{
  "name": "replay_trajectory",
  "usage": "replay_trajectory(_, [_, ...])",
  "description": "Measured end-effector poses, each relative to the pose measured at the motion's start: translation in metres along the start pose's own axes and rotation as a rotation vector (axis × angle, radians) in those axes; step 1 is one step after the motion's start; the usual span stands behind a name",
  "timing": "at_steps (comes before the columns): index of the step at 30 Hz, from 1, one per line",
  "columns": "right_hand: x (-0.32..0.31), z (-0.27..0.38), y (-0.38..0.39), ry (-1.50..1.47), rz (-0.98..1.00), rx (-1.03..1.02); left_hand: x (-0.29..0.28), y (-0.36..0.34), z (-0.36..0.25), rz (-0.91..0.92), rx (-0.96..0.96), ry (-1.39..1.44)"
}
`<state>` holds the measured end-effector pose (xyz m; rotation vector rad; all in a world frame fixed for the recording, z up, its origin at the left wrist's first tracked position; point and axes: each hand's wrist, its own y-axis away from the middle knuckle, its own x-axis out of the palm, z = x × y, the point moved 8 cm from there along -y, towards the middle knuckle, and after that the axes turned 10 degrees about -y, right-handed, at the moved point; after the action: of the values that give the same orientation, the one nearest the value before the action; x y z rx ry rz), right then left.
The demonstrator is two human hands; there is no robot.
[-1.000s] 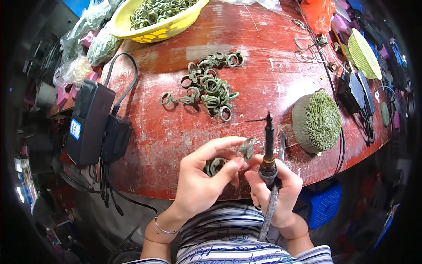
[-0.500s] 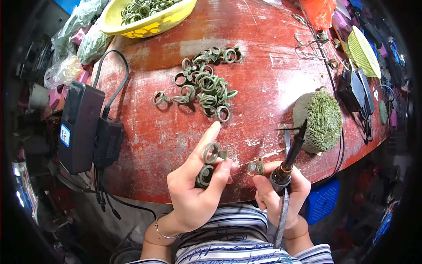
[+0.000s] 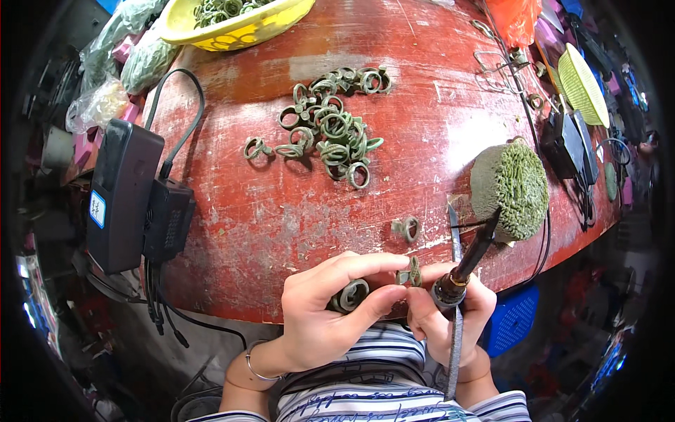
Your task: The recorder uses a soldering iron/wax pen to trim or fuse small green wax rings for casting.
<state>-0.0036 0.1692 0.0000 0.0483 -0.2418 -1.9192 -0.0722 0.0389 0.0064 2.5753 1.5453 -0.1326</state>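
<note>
Head: green block [image 3: 522,191] behind tool [image 3: 472,257]

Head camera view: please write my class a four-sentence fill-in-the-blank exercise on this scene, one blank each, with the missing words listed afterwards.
1. The basin holding greenish rings is ____ in colour.
2. The pen-shaped tool is gripped in the person's ____ hand.
3. The black box with a blue-and-white label stands to the ____ of the loose pile of rings.
4. The worn table under that pile is ____ in colour.

Missing words: yellow; right; left; red.
</note>
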Motion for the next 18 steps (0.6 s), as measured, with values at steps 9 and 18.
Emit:
replay_trajectory(9, [-0.016, 0.007, 0.010, 0.447, 0.078, -0.170, -0.007, 0.002, 0.001, -0.162, 0.130, -0.132])
replay_trajectory(18, [-0.016, 0.020, 0.025, 0.784, 0.009, -0.367, -0.006, 0.008, -0.014, -0.273, 0.297, -0.379])
